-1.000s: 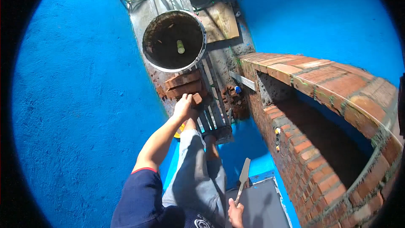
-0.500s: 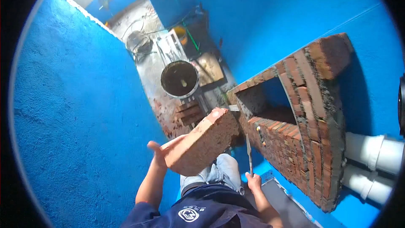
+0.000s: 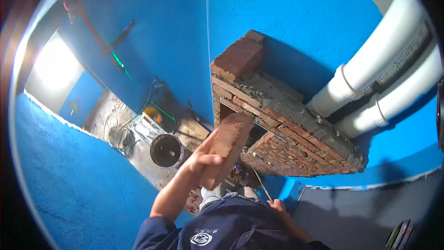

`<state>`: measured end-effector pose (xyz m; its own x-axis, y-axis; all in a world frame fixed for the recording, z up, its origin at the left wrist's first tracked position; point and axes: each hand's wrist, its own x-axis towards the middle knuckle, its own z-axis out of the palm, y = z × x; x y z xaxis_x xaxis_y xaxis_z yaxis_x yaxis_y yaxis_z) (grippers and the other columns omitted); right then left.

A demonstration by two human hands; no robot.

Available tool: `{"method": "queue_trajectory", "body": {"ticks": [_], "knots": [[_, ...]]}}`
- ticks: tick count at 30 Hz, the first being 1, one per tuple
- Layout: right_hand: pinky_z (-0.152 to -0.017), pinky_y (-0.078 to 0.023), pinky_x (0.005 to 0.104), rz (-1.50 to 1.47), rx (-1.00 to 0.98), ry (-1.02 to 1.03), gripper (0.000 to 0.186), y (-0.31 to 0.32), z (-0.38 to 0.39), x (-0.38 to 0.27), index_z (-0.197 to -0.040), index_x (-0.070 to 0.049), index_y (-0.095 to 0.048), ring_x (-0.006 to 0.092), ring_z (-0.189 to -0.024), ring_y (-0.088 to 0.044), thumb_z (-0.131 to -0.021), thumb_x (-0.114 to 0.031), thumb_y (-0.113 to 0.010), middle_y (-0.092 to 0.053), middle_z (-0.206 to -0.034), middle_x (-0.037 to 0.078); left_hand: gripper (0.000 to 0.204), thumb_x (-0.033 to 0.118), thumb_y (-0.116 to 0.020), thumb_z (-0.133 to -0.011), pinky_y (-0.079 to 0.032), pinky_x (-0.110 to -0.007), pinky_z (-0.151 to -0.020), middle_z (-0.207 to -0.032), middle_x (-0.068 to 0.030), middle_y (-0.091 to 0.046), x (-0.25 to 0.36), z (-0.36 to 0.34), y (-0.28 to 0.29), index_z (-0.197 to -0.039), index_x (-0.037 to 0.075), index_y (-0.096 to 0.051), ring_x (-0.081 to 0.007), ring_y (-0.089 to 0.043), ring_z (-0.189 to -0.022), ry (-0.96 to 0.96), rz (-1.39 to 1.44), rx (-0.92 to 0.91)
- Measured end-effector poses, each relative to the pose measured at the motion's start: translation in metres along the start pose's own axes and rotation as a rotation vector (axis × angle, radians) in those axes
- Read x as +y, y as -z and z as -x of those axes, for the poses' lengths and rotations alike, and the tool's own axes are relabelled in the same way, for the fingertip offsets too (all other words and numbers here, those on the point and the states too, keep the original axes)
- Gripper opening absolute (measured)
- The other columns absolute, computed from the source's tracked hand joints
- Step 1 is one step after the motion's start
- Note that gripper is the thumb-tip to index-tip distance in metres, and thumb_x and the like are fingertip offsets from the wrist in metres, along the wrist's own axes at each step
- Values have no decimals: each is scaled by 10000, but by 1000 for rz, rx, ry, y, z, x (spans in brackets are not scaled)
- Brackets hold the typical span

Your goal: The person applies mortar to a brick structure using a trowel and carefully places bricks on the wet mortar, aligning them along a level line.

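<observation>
My left hand (image 3: 202,159) grips a red brick (image 3: 231,134) in front of me, thumb across its face. My right hand (image 3: 276,206) holds a thin long-bladed tool (image 3: 259,179) low at the right of my body. Behind the raised brick stands a brick structure (image 3: 282,162) with a dark opening, partly hidden by the brick. On its mortar-streaked top, a loose-looking brick block (image 3: 235,59) sits at the far end.
Two white pipes (image 3: 370,55) run down the blue wall (image 3: 286,4) at the right. A bucket (image 3: 165,153), a slatted metal platform (image 3: 143,129), a board (image 3: 189,129) and cables stand on the rough floor (image 3: 138,157). A grey ledge (image 3: 351,208) lies at lower right.
My left hand has lifted the brick from the pile and swung it up toward the brick structure. My view has turned up toward the structure's top and the pipes.
</observation>
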<state>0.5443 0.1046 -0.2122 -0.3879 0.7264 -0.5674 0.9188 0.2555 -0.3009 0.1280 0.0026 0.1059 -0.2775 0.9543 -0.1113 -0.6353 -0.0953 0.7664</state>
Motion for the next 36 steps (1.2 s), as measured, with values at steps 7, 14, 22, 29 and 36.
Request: {"method": "queue_trajectory", "body": {"ticks": [7, 14, 22, 29, 36], "knots": [[-647, -508, 489, -113, 302, 164, 419, -68, 35, 13, -812, -21, -699, 394, -751, -662, -813, -431, -617, -654, -755, 231, 961, 357, -856, -576, -350, -498, -1039, -1360, -178, -380, 59, -124, -95, -1422, 227, -419, -383, -386, -1249, -714, -1606, -587], [-615, -477, 488, -495, 375, -261, 440, -111, 59, -51, -729, 10, -665, 410, -690, -643, -796, -423, -630, -636, -683, 222, 1032, 417, -879, -557, -287, -513, -1068, -1386, -162, -365, 42, -247, -85, -1447, 289, -373, -390, -344, -1282, -628, -1850, -809], [-629, -496, 506, -439, 425, -469, 360, -170, 133, -89, -738, -49, -670, 414, -698, -629, -846, -386, -601, -654, -755, 217, 1019, 388, -887, -564, -278, -531, -1100, -1425, -152, -335, 42, -282, -61, -1441, 327, -372, -378, -325, -1306, -371, -1892, -797], [-512, -464, 471, -211, 529, -360, 81, -167, 160, -81, -851, -163, -603, 322, -622, -608, -807, -212, -557, -548, -638, 122, 1015, 394, -876, -568, -289, -506, -1085, -1397, -162, -375, 49, -285, -46, -1445, 295, -374, -379, -342, -1297, -418, -1870, -832], [-574, -426, 385, -676, 594, -500, 409, -36, 144, -110, -707, -4, -621, 201, -588, -559, -837, -388, -673, -594, -618, 117, 1034, 371, -880, -561, -305, -485, -1085, -1394, -156, -377, 50, -288, -32, -1453, 268, -367, -374, -361, -1282, -486, -1876, -876]]}}
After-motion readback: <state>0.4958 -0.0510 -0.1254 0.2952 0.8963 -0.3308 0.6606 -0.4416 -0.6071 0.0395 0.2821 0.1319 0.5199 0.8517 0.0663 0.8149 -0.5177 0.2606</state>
